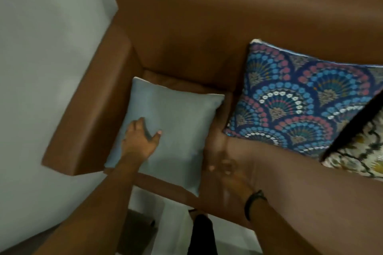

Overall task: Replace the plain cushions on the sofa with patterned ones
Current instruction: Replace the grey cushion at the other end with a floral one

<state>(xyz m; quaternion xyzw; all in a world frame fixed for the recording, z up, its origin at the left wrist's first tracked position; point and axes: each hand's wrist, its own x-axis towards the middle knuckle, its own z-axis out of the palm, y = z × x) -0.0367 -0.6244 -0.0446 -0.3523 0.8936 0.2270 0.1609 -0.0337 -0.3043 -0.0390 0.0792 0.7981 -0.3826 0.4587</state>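
Observation:
A plain grey-blue cushion (174, 130) lies on the left seat of the brown leather sofa (207, 27), its near corner hanging over the front edge. My left hand (138, 141) is on the cushion's left part, thumb and fingers pinching into the fabric. My right hand (226, 170) is blurred at the cushion's right edge; its grip is unclear. A blue patterned cushion (300, 99) with fan motifs leans to the right, just above my right forearm. A cream patterned cushion (358, 155) shows at the far right edge.
The sofa's left armrest (91, 109) runs along a pale wall (41, 47). A dark strap (352, 126) crosses between the two patterned cushions. A black band (252, 201) sits on my right wrist. Pale floor (165, 213) and dark clothing (201, 234) show below the sofa's front.

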